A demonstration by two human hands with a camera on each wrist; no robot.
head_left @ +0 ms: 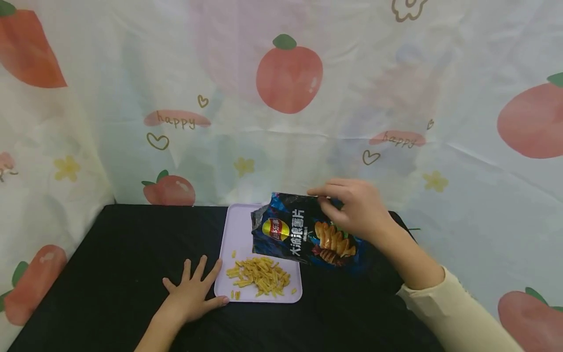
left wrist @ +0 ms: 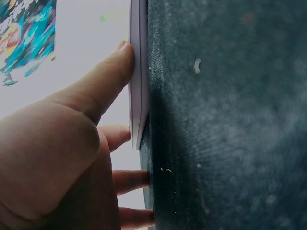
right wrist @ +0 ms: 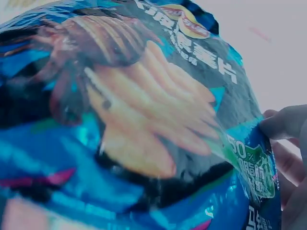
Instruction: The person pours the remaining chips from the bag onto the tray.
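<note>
My right hand pinches a dark blue potato chip bag along its upper edge. The bag lies tilted on its side above the tray, its torn-open end facing left. In the right wrist view the bag's printed front fills most of the picture, with the thumb at its edge. Below it, a pale lilac tray carries a heap of yellow crinkled chip pieces. My left hand has its fingers spread at the tray's left edge; its thumb touches the rim in the left wrist view.
A black cloth covers the table under the tray. Behind and on both sides hangs a pale curtain printed with fruit, hearts and flowers. Small crumbs lie on the black cloth near the left hand.
</note>
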